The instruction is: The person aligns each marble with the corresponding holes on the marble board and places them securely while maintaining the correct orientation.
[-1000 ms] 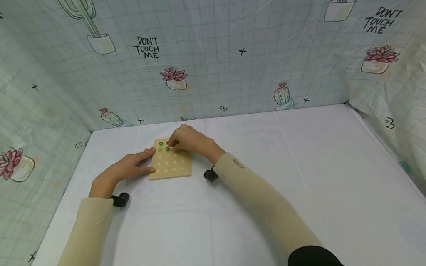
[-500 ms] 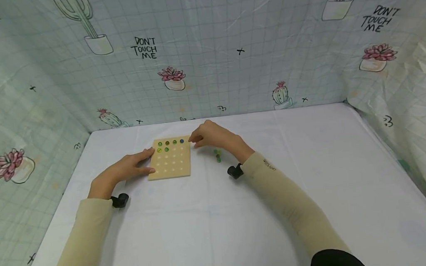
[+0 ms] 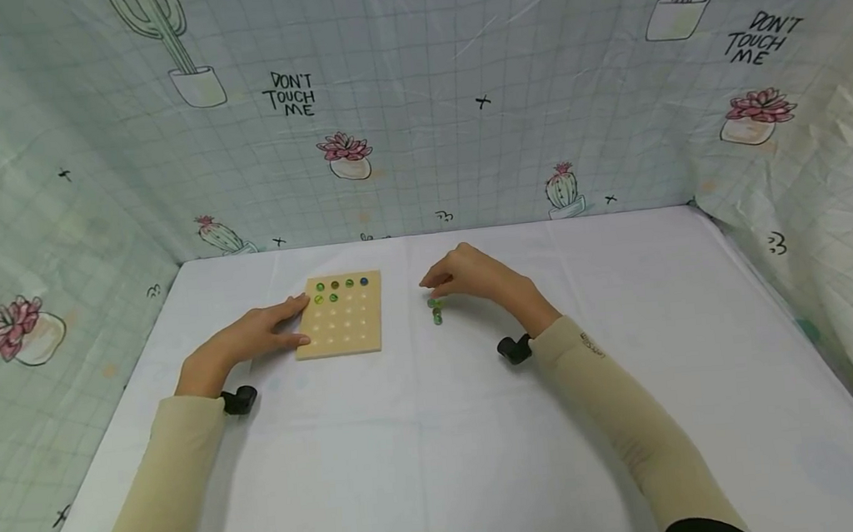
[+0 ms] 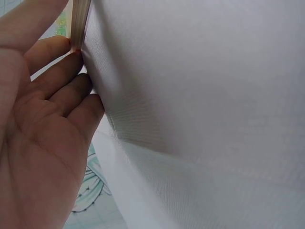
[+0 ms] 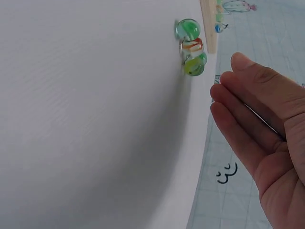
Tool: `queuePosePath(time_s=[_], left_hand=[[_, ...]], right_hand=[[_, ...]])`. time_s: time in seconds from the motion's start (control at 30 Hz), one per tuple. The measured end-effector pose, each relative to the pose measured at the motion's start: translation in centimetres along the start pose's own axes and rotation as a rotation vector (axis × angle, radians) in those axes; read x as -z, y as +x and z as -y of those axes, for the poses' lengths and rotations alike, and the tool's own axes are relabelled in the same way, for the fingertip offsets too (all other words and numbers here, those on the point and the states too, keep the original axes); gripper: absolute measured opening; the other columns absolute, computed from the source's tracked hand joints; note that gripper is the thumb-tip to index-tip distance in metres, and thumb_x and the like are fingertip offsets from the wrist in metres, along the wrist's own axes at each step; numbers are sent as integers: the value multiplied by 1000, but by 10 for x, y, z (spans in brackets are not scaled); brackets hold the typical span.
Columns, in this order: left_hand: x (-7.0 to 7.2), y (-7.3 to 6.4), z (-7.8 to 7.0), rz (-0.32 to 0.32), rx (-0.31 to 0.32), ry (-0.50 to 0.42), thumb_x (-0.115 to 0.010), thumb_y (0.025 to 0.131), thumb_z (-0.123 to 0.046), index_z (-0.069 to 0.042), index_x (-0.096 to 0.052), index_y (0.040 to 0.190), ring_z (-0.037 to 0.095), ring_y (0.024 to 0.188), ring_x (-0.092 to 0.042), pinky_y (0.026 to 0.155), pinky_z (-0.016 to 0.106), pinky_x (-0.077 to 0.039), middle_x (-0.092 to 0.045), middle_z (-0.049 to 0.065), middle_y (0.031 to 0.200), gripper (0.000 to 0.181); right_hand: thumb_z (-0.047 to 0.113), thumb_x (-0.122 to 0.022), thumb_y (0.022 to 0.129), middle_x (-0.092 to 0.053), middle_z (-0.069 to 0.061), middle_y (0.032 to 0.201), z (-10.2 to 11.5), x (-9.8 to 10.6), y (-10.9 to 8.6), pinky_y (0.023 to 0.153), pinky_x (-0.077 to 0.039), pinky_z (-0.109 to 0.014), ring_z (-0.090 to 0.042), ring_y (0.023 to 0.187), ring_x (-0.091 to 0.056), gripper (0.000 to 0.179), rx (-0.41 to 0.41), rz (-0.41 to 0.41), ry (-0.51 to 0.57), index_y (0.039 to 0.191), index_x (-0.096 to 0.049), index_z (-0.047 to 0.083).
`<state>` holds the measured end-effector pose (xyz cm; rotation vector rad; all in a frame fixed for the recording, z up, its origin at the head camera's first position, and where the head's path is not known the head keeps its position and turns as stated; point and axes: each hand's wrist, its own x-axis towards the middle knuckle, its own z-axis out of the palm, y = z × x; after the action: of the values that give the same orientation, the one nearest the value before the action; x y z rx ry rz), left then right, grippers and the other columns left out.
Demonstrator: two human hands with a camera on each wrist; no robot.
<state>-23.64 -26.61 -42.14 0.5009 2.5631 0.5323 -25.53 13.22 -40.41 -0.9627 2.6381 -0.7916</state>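
A square wooden board (image 3: 359, 325) with rows of shallow dimples lies on the white table. Glass marbles (image 3: 348, 283) fill part of its back row, and two more sit in the row in front. My left hand (image 3: 262, 329) rests at the board's left edge, thumb and fingertips spread along it; the left wrist view shows the fingers against the board's side (image 4: 80, 24). My right hand (image 3: 480, 274) hovers just behind a short line of loose marbles (image 5: 192, 46), green, yellow-green and orange-streaked. Nothing shows between its loosely bent fingers (image 5: 238, 121).
White cloth (image 3: 426, 450) covers the table. A patterned curtain (image 3: 419, 166) hangs behind it and down both sides. Small black wrist cameras (image 3: 514, 349) are strapped on both wrists.
My right hand has moved right, off the board to the loose marbles. A blue marble now shows at the right end of the back row. The left hand stays put.
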Motion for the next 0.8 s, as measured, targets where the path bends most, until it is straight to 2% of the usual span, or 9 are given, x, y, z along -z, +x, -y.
queuePosePath(time_s=[0.2, 0.43, 0.8], left_hand=[[1, -1, -1, -5, -2, -2, -69, 93, -52, -9, -21, 163, 44, 153, -14, 122, 61, -15, -16, 23, 166, 95], [0, -1, 2, -2, -4, -18, -69, 93, -54, -10, -20, 163, 43, 154, -13, 122, 62, -15, -15, 22, 167, 96], [0, -1, 3, -10, -16, -9, -69, 92, -55, -11, -21, 163, 42, 154, -14, 122, 61, -15, -16, 22, 167, 96]], right_hand=[[12, -79, 90, -78, -2, 105, -5, -1, -10, 79, -59, -24, -11, 93, -74, 21, -28, -9, -28, 110, -81, 10], [18, -82, 88, -78, 0, 106, -8, -5, -11, 84, -57, -24, -10, 97, -73, 24, -76, 30, -57, 111, -81, 12], [20, -81, 88, -79, -1, 101, -1, -9, -7, 77, -56, -24, -10, 85, -70, 20, -16, 48, -224, 106, -82, 10]])
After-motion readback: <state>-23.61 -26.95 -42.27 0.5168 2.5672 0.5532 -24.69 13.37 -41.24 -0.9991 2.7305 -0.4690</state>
